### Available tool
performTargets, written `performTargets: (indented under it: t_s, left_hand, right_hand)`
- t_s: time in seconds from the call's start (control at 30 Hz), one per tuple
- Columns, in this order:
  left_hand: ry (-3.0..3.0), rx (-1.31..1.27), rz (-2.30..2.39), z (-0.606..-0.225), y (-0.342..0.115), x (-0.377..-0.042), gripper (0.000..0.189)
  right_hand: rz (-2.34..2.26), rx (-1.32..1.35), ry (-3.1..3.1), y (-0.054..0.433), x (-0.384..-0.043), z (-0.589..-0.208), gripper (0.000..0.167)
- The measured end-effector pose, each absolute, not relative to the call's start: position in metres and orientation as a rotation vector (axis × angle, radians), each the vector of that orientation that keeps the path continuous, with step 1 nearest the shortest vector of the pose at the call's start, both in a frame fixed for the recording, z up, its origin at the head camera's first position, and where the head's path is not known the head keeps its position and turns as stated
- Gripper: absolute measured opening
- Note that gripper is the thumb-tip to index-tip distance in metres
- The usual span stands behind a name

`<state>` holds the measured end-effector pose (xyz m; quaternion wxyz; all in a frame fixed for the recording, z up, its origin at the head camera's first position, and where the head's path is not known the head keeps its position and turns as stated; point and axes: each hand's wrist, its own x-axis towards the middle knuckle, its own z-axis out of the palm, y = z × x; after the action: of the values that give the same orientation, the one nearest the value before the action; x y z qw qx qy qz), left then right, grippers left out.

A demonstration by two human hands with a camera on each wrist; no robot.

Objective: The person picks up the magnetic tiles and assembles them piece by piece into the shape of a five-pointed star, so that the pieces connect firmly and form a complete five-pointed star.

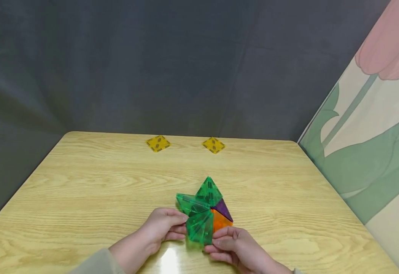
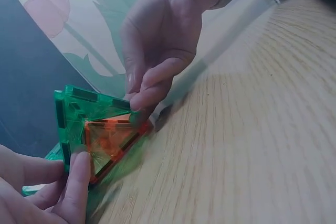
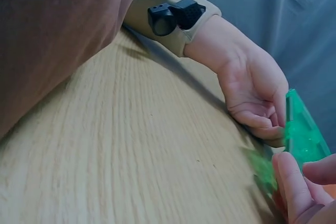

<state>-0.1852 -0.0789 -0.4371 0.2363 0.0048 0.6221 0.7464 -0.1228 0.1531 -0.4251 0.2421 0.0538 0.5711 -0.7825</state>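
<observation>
Green, purple and orange translucent tile cluster (image 1: 200, 228). Head view: at the near half of the bench (image 1: 110, 190); long axis from 12 to 6 o'clock, green tip to 12. Left hand (image 1: 165, 228) at 8 o'clock, right hand (image 1: 233, 245) at 5; fingers of each curled in a narrow pinch on green edges. Two yellow tiles (image 1: 214, 145), flat, at 11 and 12 o'clock. Left wrist view: green triangle (image 2: 92, 106), one corner toward 3 o'clock; orange triangle (image 2: 113, 135) beside it. Right wrist view: green panel (image 3: 303, 132), steeply tilted, tip toward 11.
</observation>
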Motion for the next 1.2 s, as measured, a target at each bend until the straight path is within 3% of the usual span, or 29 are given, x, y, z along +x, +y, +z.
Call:
performTargets:
  t_s: [0.43,0.73,1.03,1.2]
  left_hand:
    - [1.693,0.000,2.061,-0.436,-0.080,-0.182,0.018]
    - [1.692,0.043,2.008,-0.436,-0.092,-0.177,0.026]
    - [1.527,0.258,1.847,-0.423,-0.110,-0.155,0.018]
    - [1.446,0.340,1.820,-0.422,-0.124,-0.148,0.033]
  right_hand:
    - [-2.073,0.165,1.665,0.159,-0.119,-0.420,0.032]
    - [-2.116,0.121,1.912,0.174,-0.129,-0.415,0.032]
    - [-2.052,0.294,2.080,0.189,-0.146,-0.404,0.053]
    - [-2.074,0.224,1.959,0.189,-0.141,-0.409,0.060]
